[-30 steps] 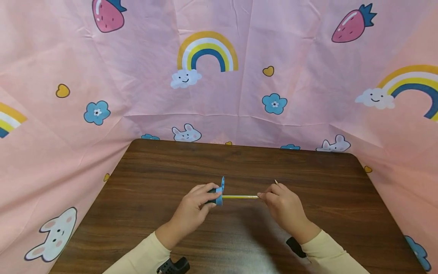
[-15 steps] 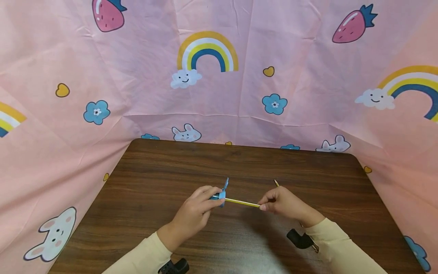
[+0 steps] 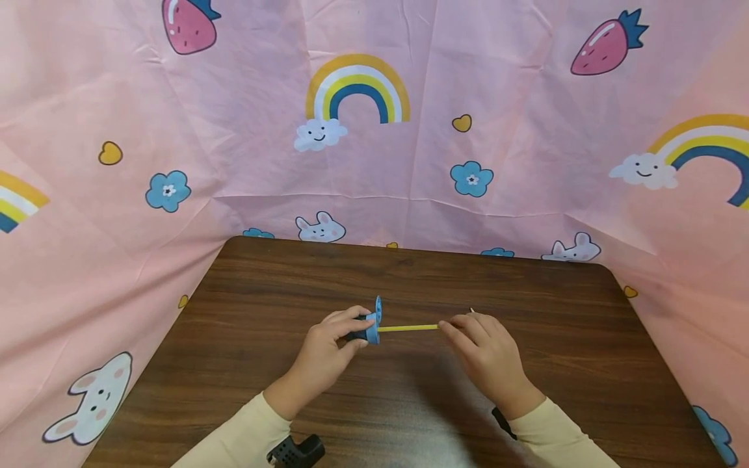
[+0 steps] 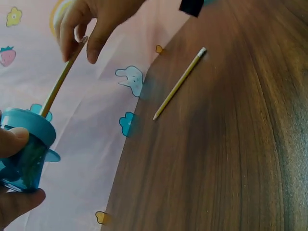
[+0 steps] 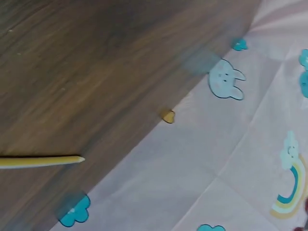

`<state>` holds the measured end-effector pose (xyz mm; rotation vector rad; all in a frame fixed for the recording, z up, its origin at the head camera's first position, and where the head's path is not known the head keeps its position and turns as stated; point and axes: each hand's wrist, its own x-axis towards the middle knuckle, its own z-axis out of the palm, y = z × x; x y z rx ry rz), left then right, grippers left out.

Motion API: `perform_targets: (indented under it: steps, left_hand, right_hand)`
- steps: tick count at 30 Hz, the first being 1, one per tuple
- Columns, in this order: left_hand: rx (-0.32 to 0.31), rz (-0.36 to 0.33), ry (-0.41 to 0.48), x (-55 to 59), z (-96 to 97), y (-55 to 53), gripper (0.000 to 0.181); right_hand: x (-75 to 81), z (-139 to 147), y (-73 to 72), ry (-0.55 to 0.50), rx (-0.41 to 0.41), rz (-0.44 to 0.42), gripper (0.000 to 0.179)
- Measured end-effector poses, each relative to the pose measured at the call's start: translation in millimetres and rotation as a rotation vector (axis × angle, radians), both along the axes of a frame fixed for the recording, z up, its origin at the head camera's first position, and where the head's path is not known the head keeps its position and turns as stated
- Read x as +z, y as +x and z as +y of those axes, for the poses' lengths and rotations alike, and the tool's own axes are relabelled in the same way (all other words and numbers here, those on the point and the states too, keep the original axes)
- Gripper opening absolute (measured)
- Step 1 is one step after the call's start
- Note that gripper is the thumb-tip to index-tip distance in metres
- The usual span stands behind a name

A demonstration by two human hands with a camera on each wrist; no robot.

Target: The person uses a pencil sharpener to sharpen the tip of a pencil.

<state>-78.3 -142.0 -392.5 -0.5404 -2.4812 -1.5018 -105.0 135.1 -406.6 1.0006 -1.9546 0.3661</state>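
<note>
My left hand (image 3: 322, 354) grips a blue, see-through barrel pencil sharpener (image 3: 372, 330) on its side, the blue flap lid standing up from its rim. One end of a yellow pencil (image 3: 407, 328) is inside the sharpener's top, so its point is hidden. At the pencil's other end, my right hand (image 3: 488, 354) pinches it between thumb and fingers. In the left wrist view, dark bits show inside the sharpener (image 4: 31, 161). A second yellow pencil (image 4: 179, 84) lies on the table beyond, mostly covered by my right hand in the head view.
The brown wood-grain table (image 3: 281, 279) has rounded back corners. Behind and beside it hangs a pink cloth (image 3: 246, 97) printed with rainbows, flowers and rabbits. The right wrist view shows the loose pencil's sharpened tip (image 5: 79, 159) near the table's far edge.
My right hand rolled palm-inward and back over, turning the pencil. The sharpener and pencil tipped, then came nearly level, slightly farther back. The loose pencil stayed put.
</note>
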Motion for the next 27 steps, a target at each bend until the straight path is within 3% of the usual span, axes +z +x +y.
perform_targets:
  steps: [3,5,7,9,12,14,16,19,21,23,27]
  left_hand:
    - [-0.002,-0.060,0.014,1.5,1.5,1.3,0.036]
    - [-0.006,-0.049,0.007,-0.1,2.8,1.8,0.036]
    - [-0.020,0.010,-0.025,-2.1,3.8,2.1,0.036]
    - [-0.036,0.114,-0.078,-5.2,4.2,1.5,0.036]
    - [-0.067,0.308,-0.162,-8.9,3.5,-1.0,0.034]
    - [-0.088,0.419,-0.194,-10.7,2.2,-2.8,0.032]
    - [-0.111,0.497,-0.207,-11.7,0.8,-4.2,0.031]
    - [-0.141,0.571,-0.212,-12.4,-0.3,-5.6,0.032]
    - [-0.152,0.600,-0.210,-12.8,0.2,-6.2,0.033]
    - [-0.154,0.618,-0.210,-13.4,1.4,-6.6,0.034]
    - [-0.152,0.602,-0.206,-13.9,3.0,-6.6,0.035]
  right_hand:
    - [-4.2,0,-2.2,-0.027,0.017,0.071,0.031]
    - [-5.6,-1,-2.1,-0.044,0.018,0.067,0.032]
    - [-6.7,-2,-1.6,-0.064,0.011,0.029,0.033]
    - [-4.9,-2,0.7,-0.067,-0.002,-0.061,0.023]
    - [3.4,-1,3.5,-0.051,-0.011,-0.287,0.001]
    - [10.9,2,4.8,-0.025,0.009,-0.519,0.011]
    - [17.8,4,4.0,-0.011,0.027,-0.741,0.009]
    - [24.7,8,1.3,0.037,0.040,-0.937,0.005]
    - [26.0,10,-0.3,0.083,0.027,-0.937,0.005]
    - [26.0,9,-0.7,0.126,0.001,-0.885,0.006]
    - [25.2,8,0.9,0.154,-0.046,-0.793,0.010]
